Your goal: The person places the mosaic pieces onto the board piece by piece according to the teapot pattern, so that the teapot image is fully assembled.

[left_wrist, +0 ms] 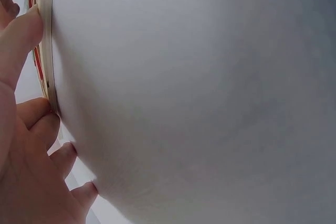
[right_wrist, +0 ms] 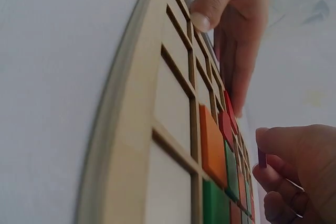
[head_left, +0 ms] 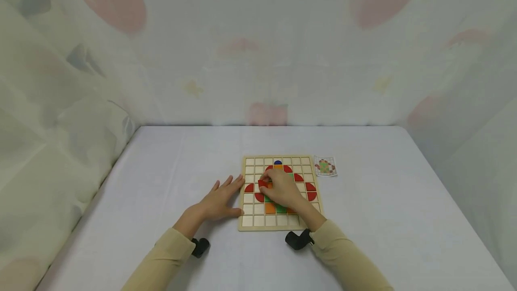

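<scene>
A square wooden grid board [head_left: 278, 228] lies on the table, with red quarter-round tiles, orange and green square tiles and a blue half-round tile [head_left: 278, 163] in its cells. The left hand [head_left: 218, 201] rests at the board's left edge, fingers spread, with thumb and fingertips against the frame. Over the left-middle cells, the right hand [head_left: 284, 187] pinches a red tile [head_left: 262, 183] between thumb and fingers. In the right wrist view that tile [right_wrist: 262, 158] shows edge-on above the board. The right hand hides part of the pattern in the head view.
A small printed card [head_left: 325, 166] with a coloured grid pattern lies by the board's upper right corner. White cloth covers the table [head_left: 181, 156]. Patterned curtains [head_left: 315, 80] hang behind it and at both sides. Black wrist cameras [head_left: 298, 240] sit under the forearms.
</scene>
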Action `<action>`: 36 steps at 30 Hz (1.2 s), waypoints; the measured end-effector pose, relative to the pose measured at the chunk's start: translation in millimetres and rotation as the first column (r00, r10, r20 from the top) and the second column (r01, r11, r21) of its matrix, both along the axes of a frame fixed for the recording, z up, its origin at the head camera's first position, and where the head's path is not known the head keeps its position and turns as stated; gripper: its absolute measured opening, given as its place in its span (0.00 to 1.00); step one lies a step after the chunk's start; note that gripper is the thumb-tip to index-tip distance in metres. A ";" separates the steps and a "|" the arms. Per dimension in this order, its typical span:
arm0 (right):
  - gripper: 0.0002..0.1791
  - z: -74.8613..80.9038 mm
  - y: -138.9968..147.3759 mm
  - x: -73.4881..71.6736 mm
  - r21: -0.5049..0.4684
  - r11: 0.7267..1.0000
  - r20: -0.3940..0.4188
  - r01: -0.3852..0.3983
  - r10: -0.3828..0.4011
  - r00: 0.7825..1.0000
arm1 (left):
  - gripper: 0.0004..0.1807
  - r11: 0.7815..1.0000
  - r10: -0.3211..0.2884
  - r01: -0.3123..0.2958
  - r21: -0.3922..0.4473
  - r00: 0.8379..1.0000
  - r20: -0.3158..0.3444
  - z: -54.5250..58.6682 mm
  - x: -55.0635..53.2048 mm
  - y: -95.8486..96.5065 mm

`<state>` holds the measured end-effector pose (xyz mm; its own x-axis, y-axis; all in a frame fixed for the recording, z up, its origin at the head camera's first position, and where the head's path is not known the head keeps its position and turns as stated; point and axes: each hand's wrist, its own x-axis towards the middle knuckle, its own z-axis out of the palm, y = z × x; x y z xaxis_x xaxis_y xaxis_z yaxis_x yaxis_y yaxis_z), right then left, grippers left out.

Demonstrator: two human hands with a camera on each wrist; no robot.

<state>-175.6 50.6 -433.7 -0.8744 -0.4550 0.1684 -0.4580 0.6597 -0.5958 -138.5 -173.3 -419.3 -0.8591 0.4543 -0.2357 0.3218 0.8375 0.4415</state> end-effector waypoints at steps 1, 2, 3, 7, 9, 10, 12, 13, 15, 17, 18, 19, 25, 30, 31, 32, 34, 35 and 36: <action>0.11 -0.3 -2.2 0.2 0.010 1.000 -0.011 0.000 0.001 1.000 | 0.49 1.000 -0.002 0.002 -0.005 1.000 -0.001 -0.2 -0.3 0.0; 0.11 -0.5 -4.0 0.4 0.021 1.000 -0.021 0.001 -0.001 1.000 | 0.49 1.000 -0.003 0.003 -0.007 1.000 -0.001 0.2 -0.3 -0.1; 0.11 -0.5 -5.4 0.6 0.031 1.000 -0.028 0.002 -0.001 1.000 | 0.49 1.000 -0.003 0.003 -0.008 1.000 -0.001 0.3 -0.4 0.0; 0.10 -1.0 -8.5 1.2 0.066 0.998 -0.057 0.000 0.004 0.998 | 0.49 1.000 -0.010 0.010 -0.005 1.000 -0.004 1.1 -0.2 0.1; 0.10 -0.6 -9.2 1.7 0.070 0.998 -0.065 -0.005 0.009 0.998 | 0.49 1.000 -0.013 0.013 0.000 1.000 -0.006 1.3 -0.1 0.3; 0.10 -0.4 -9.5 2.0 0.070 0.997 -0.072 -0.007 0.012 0.997 | 0.49 1.000 -0.015 0.015 0.003 1.000 -0.007 1.3 0.0 0.3; 0.11 0.0 -10.0 2.3 0.073 0.997 -0.078 -0.008 0.013 0.997 | 0.49 1.000 -0.015 0.015 0.002 1.000 -0.006 1.6 -0.1 0.5; 0.11 0.3 -10.2 2.5 0.073 0.997 -0.080 -0.008 0.014 0.997 | 0.49 1.000 -0.012 0.012 0.002 1.000 -0.005 1.8 -0.2 0.7; 0.11 0.5 -10.8 2.8 0.082 0.997 -0.082 -0.007 0.014 0.996 | 0.49 1.000 -0.007 0.007 0.008 1.000 -0.006 2.4 -0.1 1.0; 0.11 0.5 -11.3 2.6 0.098 0.995 -0.081 -0.003 0.011 0.997 | 0.49 1.000 -0.004 0.004 0.010 1.000 -0.006 2.8 -0.2 1.3; 0.11 0.3 -11.6 2.5 0.109 0.994 -0.081 -0.001 0.010 0.997 | 0.49 1.000 -0.002 0.002 0.010 1.000 -0.005 2.8 -0.3 1.2; 0.12 0.1 -11.8 2.4 0.116 0.993 -0.085 -0.001 0.011 0.996 | 0.49 1.000 -0.001 0.001 0.004 1.000 -0.004 2.4 -0.4 1.0; 0.12 -1.0 -12.4 2.0 0.129 0.992 -0.104 0.000 0.013 0.995 | 0.49 1.000 -0.009 0.009 -0.008 1.000 -0.009 0.2 -1.1 -0.4; 0.12 -1.7 -12.5 2.2 0.118 0.993 -0.105 -0.008 0.021 0.994 | 0.49 1.000 -0.016 0.016 0.001 1.000 -0.014 -0.4 -1.6 -0.8; 0.12 -1.7 -12.7 2.3 0.119 0.993 -0.105 -0.008 0.021 0.994 | 0.48 1.000 -0.016 0.016 0.004 1.000 -0.013 -0.4 -1.5 -0.9; 0.12 -1.7 -12.8 2.3 0.120 0.993 -0.104 -0.008 0.020 0.994 | 0.48 1.000 -0.016 0.017 0.003 1.000 -0.011 -0.2 -1.4 -0.8; 0.12 -1.5 -13.2 2.4 0.127 0.992 -0.100 -0.003 0.016 0.995 | 0.48 1.000 -0.015 0.015 0.004 1.000 -0.007 -0.3 -1.0 -0.9; 0.12 -1.4 -13.4 2.4 0.133 0.991 -0.097 -0.001 0.014 0.995 | 0.48 1.000 -0.015 0.015 0.004 1.000 -0.007 -0.4 -0.9 -1.0; 0.12 -1.2 -13.5 2.5 0.138 0.990 -0.094 0.001 0.012 0.996 | 0.48 1.000 -0.016 0.016 0.005 1.000 -0.008 -0.6 -0.8 -1.0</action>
